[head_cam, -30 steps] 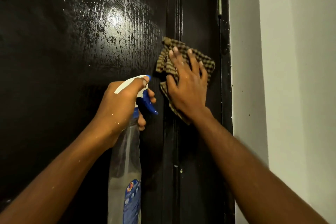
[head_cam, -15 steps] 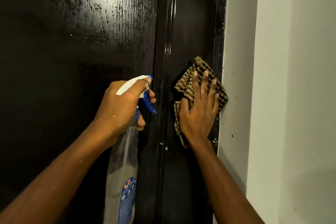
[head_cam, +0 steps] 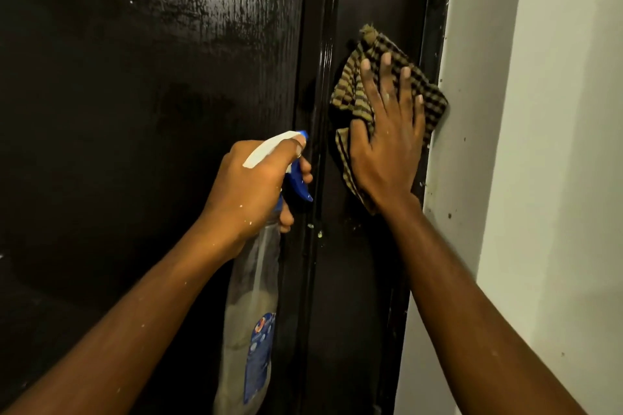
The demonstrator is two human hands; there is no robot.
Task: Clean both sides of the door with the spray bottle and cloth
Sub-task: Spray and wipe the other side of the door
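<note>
Spray bottle [head_cam: 251,307] hangs nearest us, its neck gripped in our left hand [head_cam: 249,185], fingers curled under the blue trigger, held low and ready, we judge, for another burst. Beyond it our right hand [head_cam: 387,145] lies flat, fingers straight, pressing the checked cloth [head_cam: 350,91] onto the door [head_cam: 135,77] at its right edge, just beside the pale wall [head_cam: 539,145], likely to spread pressure for wiping.

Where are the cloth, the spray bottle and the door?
cloth [head_cam: 349,91]: head view, striped left fold.
spray bottle [head_cam: 251,296]: head view, clear body.
door [head_cam: 135,77]: head view, wet dark panel.
</note>
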